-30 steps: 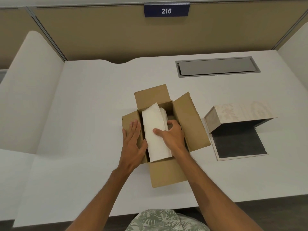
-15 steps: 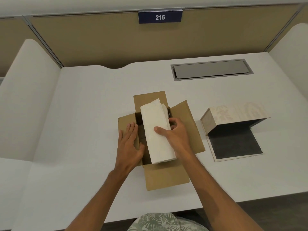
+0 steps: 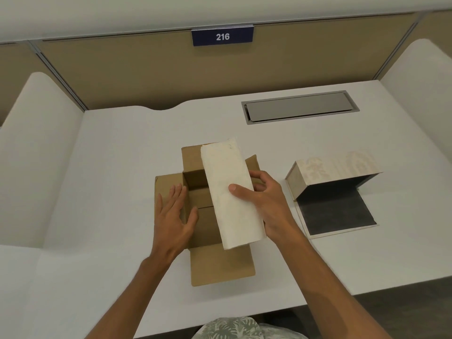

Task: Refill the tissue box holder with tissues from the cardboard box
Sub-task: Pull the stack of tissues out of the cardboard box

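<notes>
The right hand point(image 3: 265, 204) grips a white rectangular tissue stack point(image 3: 232, 192), thumb on top, above the open brown cardboard box point(image 3: 220, 263); the left hand point(image 3: 175, 216) rests flat, fingers spread, on its left flap.

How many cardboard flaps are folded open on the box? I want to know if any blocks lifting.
4: far flap, left flap under the left hand, right flap behind the tissue stack, near flap.

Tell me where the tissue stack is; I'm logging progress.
Head view, centre: tissue stack in the right hand, above the open cardboard box, left of the holder.
</notes>
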{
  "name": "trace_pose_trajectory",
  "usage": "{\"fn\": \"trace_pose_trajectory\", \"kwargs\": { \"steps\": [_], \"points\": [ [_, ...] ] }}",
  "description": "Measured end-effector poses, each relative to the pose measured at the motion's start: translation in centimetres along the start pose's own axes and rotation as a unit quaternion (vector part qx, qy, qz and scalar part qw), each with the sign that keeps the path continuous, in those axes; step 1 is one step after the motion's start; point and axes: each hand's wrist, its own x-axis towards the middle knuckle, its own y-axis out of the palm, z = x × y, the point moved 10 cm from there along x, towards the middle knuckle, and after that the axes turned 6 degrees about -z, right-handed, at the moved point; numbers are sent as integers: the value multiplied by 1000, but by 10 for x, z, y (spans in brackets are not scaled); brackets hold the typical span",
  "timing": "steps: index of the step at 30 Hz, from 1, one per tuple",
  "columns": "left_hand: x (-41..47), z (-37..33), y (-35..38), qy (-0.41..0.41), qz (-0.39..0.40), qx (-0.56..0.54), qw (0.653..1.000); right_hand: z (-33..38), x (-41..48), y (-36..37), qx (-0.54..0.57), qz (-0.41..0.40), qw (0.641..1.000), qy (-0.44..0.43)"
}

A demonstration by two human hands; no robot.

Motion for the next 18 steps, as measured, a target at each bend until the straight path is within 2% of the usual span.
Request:
{"fn": "trace_pose_trajectory", "kwargs": {
  "steps": [2, 4, 6, 9, 13, 18],
  "points": [
    [-1, -15, -9, -57, -16, -102, 993, 6, -4, -4, 13, 17, 1000, -5],
    [-3, -41, -16, -107, -31, -240, 964, 15, -9, -12, 19, 38, 999, -18],
    [-4, -78, -11, -128, 6, -378, 917, 25, -13, -22, 10, 49, 998, -39],
    [-11, -130, 10, -174, 104, -549, 811, 36, -18, -41, -27, 49, 996, -74],
    [-27, -171, 39, -237, 129, -647, 713, 51, -24, -73, -126, 44, 981, -139],
    [-47, -215, 77, -245, 118, -716, 643, 62, -38, -106, -225, 65, 948, -216]
  ]
}}
